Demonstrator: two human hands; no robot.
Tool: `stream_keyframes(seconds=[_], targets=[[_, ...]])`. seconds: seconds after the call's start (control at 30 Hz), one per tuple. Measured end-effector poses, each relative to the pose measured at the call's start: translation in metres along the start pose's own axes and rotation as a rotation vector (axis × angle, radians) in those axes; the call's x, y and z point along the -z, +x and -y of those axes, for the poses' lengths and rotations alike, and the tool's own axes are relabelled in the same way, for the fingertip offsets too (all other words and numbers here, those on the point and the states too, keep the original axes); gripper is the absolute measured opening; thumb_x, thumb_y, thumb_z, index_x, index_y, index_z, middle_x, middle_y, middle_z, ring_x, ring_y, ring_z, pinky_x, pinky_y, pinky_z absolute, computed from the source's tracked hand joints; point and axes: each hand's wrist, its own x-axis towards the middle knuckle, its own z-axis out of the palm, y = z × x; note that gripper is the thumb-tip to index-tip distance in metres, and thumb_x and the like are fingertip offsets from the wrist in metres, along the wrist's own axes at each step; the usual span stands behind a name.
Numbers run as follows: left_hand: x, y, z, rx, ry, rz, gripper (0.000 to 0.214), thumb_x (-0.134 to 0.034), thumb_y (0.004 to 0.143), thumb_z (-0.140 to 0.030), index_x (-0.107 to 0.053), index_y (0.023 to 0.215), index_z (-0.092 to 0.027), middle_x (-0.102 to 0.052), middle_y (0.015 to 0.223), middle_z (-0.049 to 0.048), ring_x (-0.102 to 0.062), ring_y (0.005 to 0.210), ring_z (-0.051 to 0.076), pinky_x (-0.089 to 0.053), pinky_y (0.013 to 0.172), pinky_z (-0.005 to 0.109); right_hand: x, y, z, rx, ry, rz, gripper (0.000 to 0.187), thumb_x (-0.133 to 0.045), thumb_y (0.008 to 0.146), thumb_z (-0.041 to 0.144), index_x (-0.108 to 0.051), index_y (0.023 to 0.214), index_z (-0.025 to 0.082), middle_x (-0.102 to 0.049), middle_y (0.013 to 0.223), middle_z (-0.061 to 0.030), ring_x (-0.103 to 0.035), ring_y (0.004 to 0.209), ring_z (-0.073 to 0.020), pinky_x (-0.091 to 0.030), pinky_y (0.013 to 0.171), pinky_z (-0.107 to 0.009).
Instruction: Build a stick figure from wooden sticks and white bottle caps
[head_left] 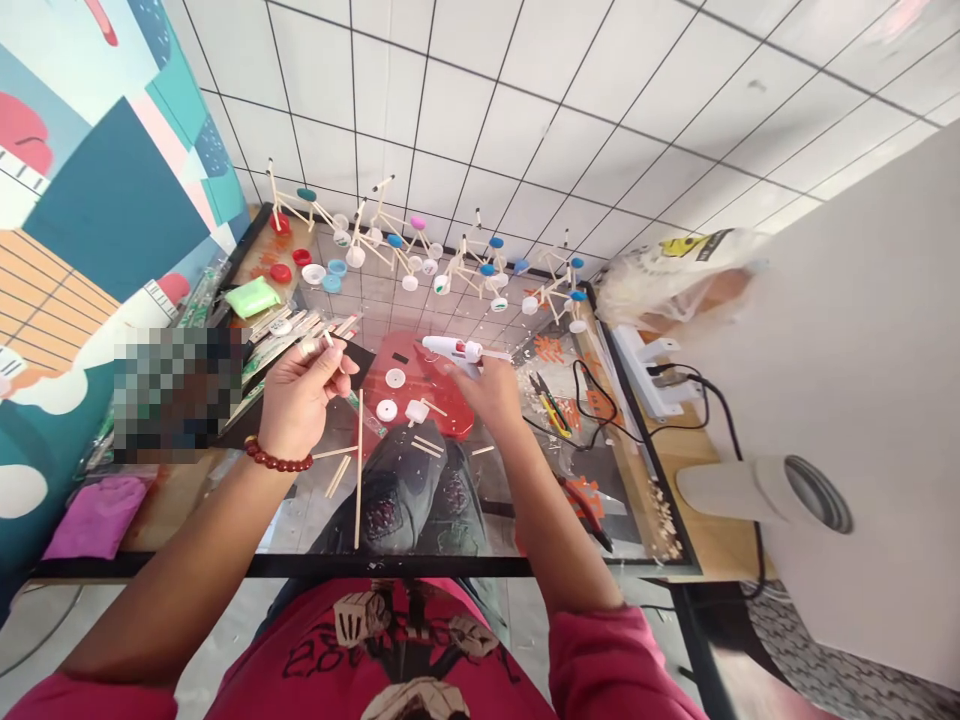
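Note:
My left hand is closed, pinching a short wooden stick above the glass table; a red bead bracelet is on that wrist. My right hand grips a white glue gun whose nozzle points left over a red mat. On the mat lie white bottle caps and short stick pieces. Several long sticks lie on the glass below my left hand.
Stick-and-bottle-cap bicycle models stand in a row along the back. Loose caps and a green packet lie at the back left. A white power strip, black cable, cutters and plastic bag are on the right.

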Motion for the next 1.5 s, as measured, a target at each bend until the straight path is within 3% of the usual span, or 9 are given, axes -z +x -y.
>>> stream_keyframes(seconds=[0.2,0.33,0.4,0.53,0.63,0.77,1.0,1.5], targets=[[0.01,0.0,0.0,-0.001,0.015,-0.027,0.032,-0.084,0.069,-0.037,-0.07,0.089,-0.016,-0.068,0.064,-0.0004,-0.057,0.049,0.009,-0.046,0.05,0.021,-0.008,0.007,-0.002,-0.159,0.019,0.095,0.043,-0.068,0.08,0.048,-0.077,0.102,0.013,-0.074,0.076,-0.0082,-0.062,0.066,-0.0208,-0.046,0.065,-0.031],[0.012,0.001,-0.002,0.021,0.028,0.0,0.037,-0.083,0.071,-0.038,-0.071,0.098,-0.016,-0.069,0.067,0.0001,-0.063,0.058,0.011,-0.053,0.058,0.024,-0.008,0.01,-0.002,-0.212,0.133,0.149,0.046,-0.071,0.076,0.05,-0.076,0.102,0.012,-0.075,0.079,-0.0062,-0.063,0.068,-0.0204,-0.047,0.065,-0.03],[0.011,-0.001,0.001,0.037,0.029,0.014,0.037,-0.082,0.071,-0.038,-0.071,0.099,-0.016,-0.069,0.068,0.0005,-0.064,0.061,0.012,-0.054,0.061,0.025,-0.006,0.007,0.0,-0.207,0.208,0.108,0.043,-0.068,0.078,0.047,-0.075,0.103,0.012,-0.075,0.083,-0.0061,-0.065,0.073,-0.0211,-0.05,0.07,-0.03],[0.006,-0.011,0.011,0.153,0.073,0.112,0.036,-0.08,0.074,-0.036,-0.073,0.103,-0.015,-0.071,0.074,0.0031,-0.063,0.059,0.011,-0.052,0.055,0.023,0.002,-0.02,0.007,-0.11,0.411,-0.005,0.041,-0.062,0.086,0.042,-0.066,0.114,0.012,-0.074,0.099,-0.0088,-0.067,0.085,-0.0204,-0.053,0.079,-0.032],[0.0,-0.019,0.018,0.25,0.13,0.187,0.034,-0.079,0.076,-0.038,-0.075,0.099,-0.013,-0.072,0.076,0.0057,-0.065,0.061,0.013,-0.053,0.055,0.024,0.006,-0.048,0.012,0.009,0.547,0.01,0.037,-0.062,0.091,0.04,-0.062,0.119,0.017,-0.072,0.106,-0.0086,-0.068,0.089,-0.0195,-0.055,0.081,-0.033],[-0.004,-0.025,0.022,0.328,0.173,0.214,0.035,-0.079,0.076,-0.042,-0.076,0.094,-0.013,-0.073,0.076,0.0069,-0.067,0.063,0.014,-0.057,0.058,0.024,0.008,-0.068,0.014,0.143,0.569,0.039,0.028,-0.062,0.093,0.035,-0.061,0.117,0.021,-0.071,0.107,-0.0085,-0.069,0.095,-0.0209,-0.056,0.085,-0.037],[-0.004,-0.024,0.023,0.369,0.167,0.204,0.037,-0.082,0.072,-0.044,-0.076,0.09,-0.012,-0.075,0.076,0.0088,-0.069,0.061,0.015,-0.058,0.057,0.026,0.009,-0.067,0.016,0.201,0.561,0.062,0.026,-0.061,0.094,0.039,-0.057,0.112,0.02,-0.07,0.096,-0.0071,-0.069,0.085,-0.0205,-0.056,0.075,-0.034],[-0.004,-0.026,0.023,0.391,0.166,0.202,0.034,-0.083,0.072,-0.043,-0.076,0.088,-0.013,-0.074,0.074,0.007,-0.068,0.058,0.013,-0.057,0.055,0.023,0.01,-0.068,0.017,0.234,0.483,0.029,0.025,-0.058,0.096,0.04,-0.058,0.11,0.02,-0.069,0.097,-0.0087,-0.068,0.086,-0.0223,-0.055,0.075,-0.036]])
